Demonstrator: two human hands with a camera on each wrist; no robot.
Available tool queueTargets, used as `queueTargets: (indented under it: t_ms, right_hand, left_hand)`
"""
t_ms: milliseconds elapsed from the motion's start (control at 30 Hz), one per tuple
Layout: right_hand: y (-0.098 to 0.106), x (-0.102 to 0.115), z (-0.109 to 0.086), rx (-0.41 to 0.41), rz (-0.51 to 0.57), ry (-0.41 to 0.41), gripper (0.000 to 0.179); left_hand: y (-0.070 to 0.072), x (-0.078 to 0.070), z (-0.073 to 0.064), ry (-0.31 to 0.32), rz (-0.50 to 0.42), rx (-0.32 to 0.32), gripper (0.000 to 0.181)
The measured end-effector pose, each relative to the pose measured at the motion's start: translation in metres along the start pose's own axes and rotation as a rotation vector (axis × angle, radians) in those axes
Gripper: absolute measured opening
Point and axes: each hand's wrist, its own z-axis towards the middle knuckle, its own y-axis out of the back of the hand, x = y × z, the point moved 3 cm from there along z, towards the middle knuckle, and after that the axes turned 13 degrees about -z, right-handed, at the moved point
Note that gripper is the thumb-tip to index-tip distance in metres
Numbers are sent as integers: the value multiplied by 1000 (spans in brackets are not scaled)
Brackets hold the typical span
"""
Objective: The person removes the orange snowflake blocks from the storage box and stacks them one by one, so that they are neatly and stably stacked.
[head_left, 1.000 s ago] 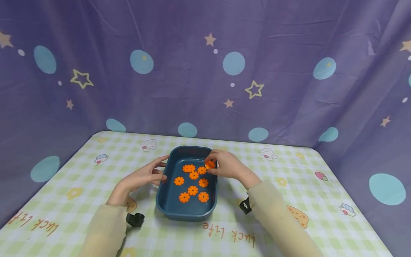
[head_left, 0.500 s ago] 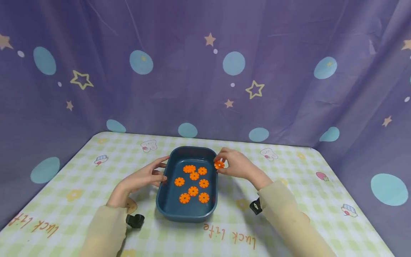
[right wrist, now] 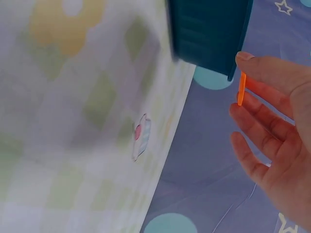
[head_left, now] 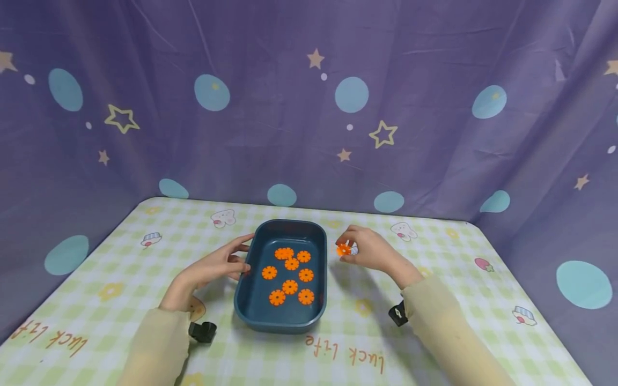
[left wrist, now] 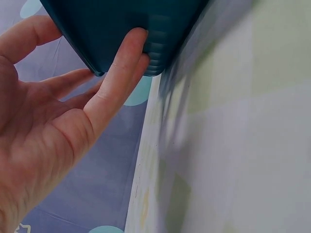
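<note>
In the head view a dark blue-green plastic tub stands on the table with several orange interlocking discs, notched round their edges, lying flat on its floor. My left hand holds the tub's left wall, thumb over the rim and fingers along the outside. The left wrist view shows fingertips against the outer wall. To the right of the tub, my right hand pinches one orange interlocking disc between thumb and fingers. Seen edge-on in the right wrist view, that disc is held above the table.
A green-and-white checked cloth with printed animals and lettering covers the table. Behind it hangs a purple curtain with stars and ovals. Black straps with small mounts sit at the wrists.
My right hand has lifted one orange interlocking disc out of the tub and carried it right, past the rim. My left hand and the tub have stayed in place.
</note>
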Motion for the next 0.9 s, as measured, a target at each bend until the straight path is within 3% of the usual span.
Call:
queueTargets:
  t_ms: [633, 900]
  right_hand:
    - [-19, -29, -35, 20, 16, -38, 24]
    - [-26, -33, -46, 76, 34, -94, 27]
  left_hand:
    - [1, 2, 1, 4, -10, -2, 77]
    - [1, 1, 1, 7, -9, 0, 77]
